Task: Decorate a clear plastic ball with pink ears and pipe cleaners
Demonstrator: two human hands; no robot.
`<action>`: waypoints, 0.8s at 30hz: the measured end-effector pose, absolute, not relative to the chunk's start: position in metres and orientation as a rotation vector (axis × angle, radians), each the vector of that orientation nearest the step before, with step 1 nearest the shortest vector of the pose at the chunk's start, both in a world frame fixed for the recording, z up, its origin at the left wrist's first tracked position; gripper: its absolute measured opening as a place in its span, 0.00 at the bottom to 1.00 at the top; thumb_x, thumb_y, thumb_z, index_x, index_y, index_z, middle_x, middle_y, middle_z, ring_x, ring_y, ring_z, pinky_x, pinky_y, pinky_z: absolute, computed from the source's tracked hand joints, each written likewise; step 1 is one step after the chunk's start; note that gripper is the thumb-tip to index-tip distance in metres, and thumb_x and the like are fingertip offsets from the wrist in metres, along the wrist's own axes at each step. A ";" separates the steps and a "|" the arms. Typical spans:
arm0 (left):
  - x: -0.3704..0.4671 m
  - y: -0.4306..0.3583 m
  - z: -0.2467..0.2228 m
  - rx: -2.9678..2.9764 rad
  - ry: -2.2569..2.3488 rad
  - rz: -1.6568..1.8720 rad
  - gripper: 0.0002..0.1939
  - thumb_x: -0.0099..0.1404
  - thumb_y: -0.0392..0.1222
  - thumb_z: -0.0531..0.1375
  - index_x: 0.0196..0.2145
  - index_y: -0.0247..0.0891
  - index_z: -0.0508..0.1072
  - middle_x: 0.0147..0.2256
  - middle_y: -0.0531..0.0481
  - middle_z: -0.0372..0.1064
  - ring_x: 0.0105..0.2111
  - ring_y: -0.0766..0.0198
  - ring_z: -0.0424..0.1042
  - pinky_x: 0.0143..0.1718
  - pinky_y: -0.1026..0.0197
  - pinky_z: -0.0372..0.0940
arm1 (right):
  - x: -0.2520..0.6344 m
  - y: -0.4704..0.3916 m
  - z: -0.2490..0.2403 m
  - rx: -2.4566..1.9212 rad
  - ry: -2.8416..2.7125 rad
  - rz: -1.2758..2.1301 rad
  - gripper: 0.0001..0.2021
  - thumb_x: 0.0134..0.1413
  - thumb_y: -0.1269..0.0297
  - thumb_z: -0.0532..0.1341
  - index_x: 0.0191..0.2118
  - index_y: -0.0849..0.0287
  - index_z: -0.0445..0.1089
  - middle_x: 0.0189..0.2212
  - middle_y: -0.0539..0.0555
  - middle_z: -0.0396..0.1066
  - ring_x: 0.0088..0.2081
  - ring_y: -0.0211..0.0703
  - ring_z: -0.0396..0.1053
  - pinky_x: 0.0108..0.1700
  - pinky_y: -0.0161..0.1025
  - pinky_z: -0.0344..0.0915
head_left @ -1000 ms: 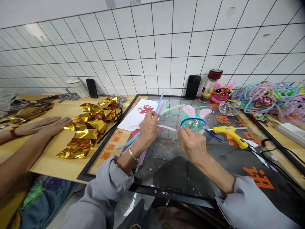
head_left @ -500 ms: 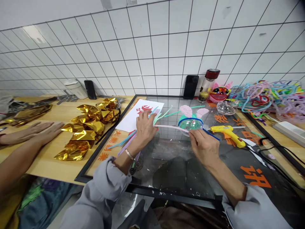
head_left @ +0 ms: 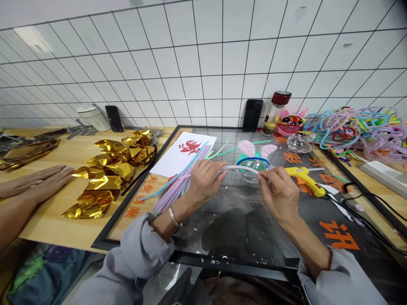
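Note:
A pale pink pipe cleaner [head_left: 240,167] stretches in a slight arch between my two hands. Its left part is pinched by my left hand [head_left: 206,180], which wears a bracelet at the wrist. The fingertips of my right hand [head_left: 281,192] close on its other end. Just behind it sits a clear round dome [head_left: 253,165] with a blue rim, green pipe cleaners and two pink ears. Beside my left hand lies a bundle of purple, blue and green pipe cleaners [head_left: 173,192], partly over a white sheet [head_left: 168,159] with a red figure.
Gold foil [head_left: 106,182] and another person's hands [head_left: 47,182] are at left. A yellow glue gun [head_left: 307,180] with a cable lies at right, before a pile of pipe cleaners [head_left: 369,131]. A bottle [head_left: 276,112] and a phone [head_left: 252,115] stand by the wall.
My left hand has moved right and down, off the bundle, and now pinches the pink pipe cleaner nearer my right hand. More of the bundle shows.

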State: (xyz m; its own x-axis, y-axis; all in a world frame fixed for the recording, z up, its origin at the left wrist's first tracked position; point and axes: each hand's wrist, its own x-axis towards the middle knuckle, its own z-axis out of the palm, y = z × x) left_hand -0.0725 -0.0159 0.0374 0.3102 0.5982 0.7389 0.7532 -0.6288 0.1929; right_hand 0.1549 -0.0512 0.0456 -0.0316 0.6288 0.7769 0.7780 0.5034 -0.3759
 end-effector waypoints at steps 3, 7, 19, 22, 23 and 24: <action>-0.066 -0.020 0.035 -2.473 -1.232 -1.465 0.16 0.74 0.44 0.51 0.43 0.36 0.77 0.34 0.45 0.79 0.34 0.62 0.75 0.38 0.59 0.66 | 0.155 -0.051 0.045 -1.163 -1.676 0.079 0.07 0.61 0.64 0.61 0.33 0.57 0.74 0.25 0.50 0.68 0.25 0.37 0.64 0.29 0.37 0.61; -0.053 -0.030 0.038 -2.569 -1.500 -1.845 0.12 0.70 0.45 0.57 0.39 0.36 0.78 0.32 0.47 0.78 0.31 0.64 0.74 0.35 0.62 0.68 | 0.152 -0.050 0.045 -1.145 -1.402 0.700 0.12 0.54 0.54 0.66 0.29 0.57 0.72 0.18 0.48 0.68 0.20 0.36 0.64 0.22 0.35 0.61; -0.034 -0.040 0.036 -2.806 -1.914 -2.354 0.14 0.62 0.49 0.64 0.37 0.34 0.81 0.29 0.48 0.77 0.26 0.66 0.73 0.25 0.66 0.68 | 0.145 -0.051 0.051 -0.903 -0.983 1.403 0.17 0.38 0.59 0.77 0.29 0.59 0.70 0.27 0.50 0.77 0.29 0.38 0.76 0.34 0.36 0.76; -0.033 -0.040 0.036 -2.834 -1.908 -2.362 0.13 0.62 0.48 0.64 0.37 0.35 0.81 0.29 0.49 0.78 0.26 0.66 0.73 0.25 0.67 0.68 | 0.144 -0.052 0.052 -0.873 -0.941 1.472 0.16 0.37 0.61 0.77 0.28 0.58 0.70 0.28 0.49 0.76 0.30 0.37 0.77 0.36 0.34 0.76; -0.032 -0.040 0.036 -2.837 -1.912 -2.365 0.13 0.62 0.48 0.64 0.37 0.35 0.81 0.30 0.48 0.78 0.26 0.66 0.73 0.25 0.67 0.68 | 0.143 -0.052 0.052 -0.866 -0.935 1.490 0.16 0.37 0.61 0.77 0.28 0.58 0.70 0.29 0.49 0.76 0.30 0.36 0.76 0.37 0.34 0.75; -0.031 -0.040 0.036 -2.842 -1.914 -2.368 0.13 0.62 0.48 0.64 0.38 0.36 0.81 0.30 0.48 0.78 0.26 0.66 0.73 0.25 0.66 0.68 | 0.142 -0.052 0.052 -0.860 -0.936 1.500 0.16 0.37 0.61 0.77 0.28 0.58 0.70 0.29 0.49 0.77 0.30 0.36 0.76 0.37 0.34 0.75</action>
